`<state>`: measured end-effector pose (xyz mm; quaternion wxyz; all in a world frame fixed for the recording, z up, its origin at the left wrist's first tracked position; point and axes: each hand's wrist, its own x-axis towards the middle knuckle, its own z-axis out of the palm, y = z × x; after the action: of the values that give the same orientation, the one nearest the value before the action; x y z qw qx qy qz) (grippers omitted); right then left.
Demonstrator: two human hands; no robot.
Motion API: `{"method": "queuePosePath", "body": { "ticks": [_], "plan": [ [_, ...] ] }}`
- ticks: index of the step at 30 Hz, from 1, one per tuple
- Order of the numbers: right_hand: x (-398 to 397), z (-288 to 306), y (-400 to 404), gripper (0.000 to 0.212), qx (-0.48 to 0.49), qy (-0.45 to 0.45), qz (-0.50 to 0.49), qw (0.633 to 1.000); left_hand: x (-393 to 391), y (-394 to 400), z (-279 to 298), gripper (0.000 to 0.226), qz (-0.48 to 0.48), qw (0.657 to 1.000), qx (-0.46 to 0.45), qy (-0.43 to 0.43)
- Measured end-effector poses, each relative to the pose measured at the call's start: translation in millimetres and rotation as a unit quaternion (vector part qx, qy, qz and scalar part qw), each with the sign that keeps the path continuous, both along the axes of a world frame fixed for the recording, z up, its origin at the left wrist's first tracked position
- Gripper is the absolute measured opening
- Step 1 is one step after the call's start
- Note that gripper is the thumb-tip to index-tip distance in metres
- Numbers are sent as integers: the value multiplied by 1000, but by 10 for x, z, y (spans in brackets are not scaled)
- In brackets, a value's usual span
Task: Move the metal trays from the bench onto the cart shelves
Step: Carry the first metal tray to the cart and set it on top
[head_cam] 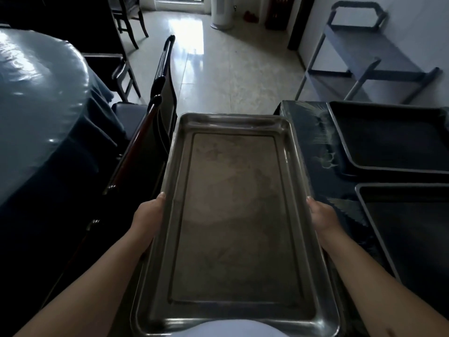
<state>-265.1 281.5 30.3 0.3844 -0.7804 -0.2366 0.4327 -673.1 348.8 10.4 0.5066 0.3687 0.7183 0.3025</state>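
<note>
I hold a long, empty metal tray (233, 215) level in front of me, lengthwise away from my body. My left hand (148, 220) grips its left rim and my right hand (323, 217) grips its right rim, fingers hidden under the tray. Two more metal trays lie on the dark bench (308, 147) to my right: one further away (393, 137) and one nearer (408, 229), both partly cut off by the frame edge. The grey cart (364, 52) with open shelves stands against the wall at the upper right.
A round table with a shiny blue cover (41, 100) fills the left side. Dark wooden chairs (155, 105) stand between it and me. Pale tiled floor (218, 69) stretches ahead towards a white standing unit (222, 10).
</note>
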Motion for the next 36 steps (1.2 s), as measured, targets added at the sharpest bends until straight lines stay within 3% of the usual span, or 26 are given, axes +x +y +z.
{"method": "queuePosePath", "body": {
  "ticks": [6, 9, 13, 16, 21, 27, 36],
  "plan": [
    [399, -66, 1512, 50, 31, 15, 35, 999, 384, 1257, 92, 50, 40, 998, 22, 38],
    [586, 43, 2209, 55, 28, 7, 54, 998, 540, 1750, 172, 51, 51, 997, 25, 54],
    [712, 121, 3040, 39, 28, 9, 67, 997, 705, 2396, 264, 56, 51, 997, 13, 63],
    [791, 79, 3631, 42, 11, -10, 76, 997, 794, 2993, 250, 58, 52, 994, 16, 95],
    [868, -6, 4779, 50, 4, -35, 81, 996, 852, 4292, 108, 52, 23, 996, 28, 76],
    [943, 97, 6068, 54, 19, -42, -1, 999, 944, 5977, 330, 61, -18, 995, 61, 75],
    [1150, 117, 7502, 55, -2, -26, -48, 998, 1312, 7701, 307, 59, -59, 995, 31, 69]
  ]
}}
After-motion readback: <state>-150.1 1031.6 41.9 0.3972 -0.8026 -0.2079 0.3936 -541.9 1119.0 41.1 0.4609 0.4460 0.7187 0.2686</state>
